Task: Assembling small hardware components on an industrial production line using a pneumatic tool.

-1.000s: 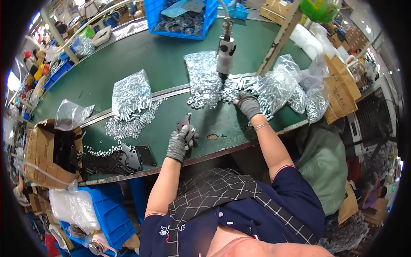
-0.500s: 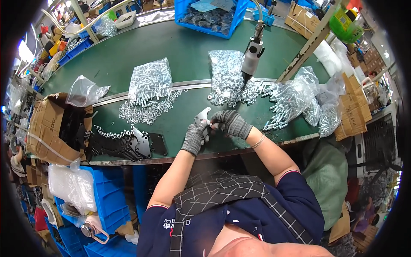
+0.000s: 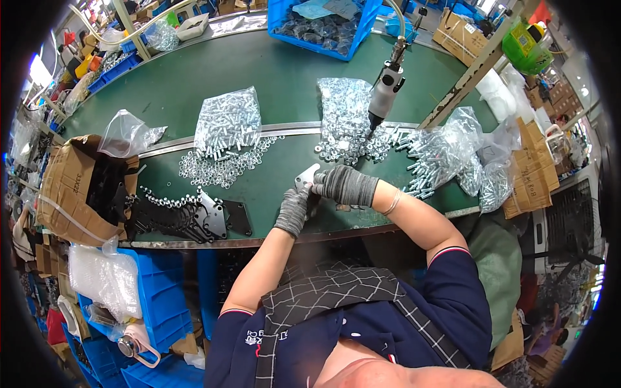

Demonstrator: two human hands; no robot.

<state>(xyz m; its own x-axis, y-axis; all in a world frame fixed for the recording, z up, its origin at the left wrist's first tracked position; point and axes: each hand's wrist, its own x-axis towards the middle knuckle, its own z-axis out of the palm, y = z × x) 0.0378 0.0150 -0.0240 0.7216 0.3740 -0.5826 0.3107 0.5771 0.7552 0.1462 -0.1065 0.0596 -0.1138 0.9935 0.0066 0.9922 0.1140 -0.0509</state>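
Note:
My left hand point(image 3: 294, 212), in a grey striped work glove, is closed around a silver metal bracket point(image 3: 306, 176), whose upper end sticks out past the fingers. My right hand point(image 3: 347, 186), gloved alike, has its fingertips pressed together against the bracket's right side; whatever they pinch is hidden. Just beyond the hands lie loose nuts point(image 3: 339, 150) spilling from a clear bag of small metal parts point(image 3: 345, 103). Above those nuts hangs a power screwdriver point(image 3: 385, 90), tip downward.
Another bag of metal pins point(image 3: 228, 119) with loose nuts stands left of centre. Black plates point(image 3: 174, 218) and a cardboard box point(image 3: 74, 191) sit at the left. Bagged bolts point(image 3: 446, 152) lie at the right, near a slanted post point(image 3: 462, 87). A blue crate point(image 3: 323, 45) is at the back.
My right hand has straightened out and lies flatter against the bracket. The bracket has turned slightly in my left hand, which stays in nearly the same place.

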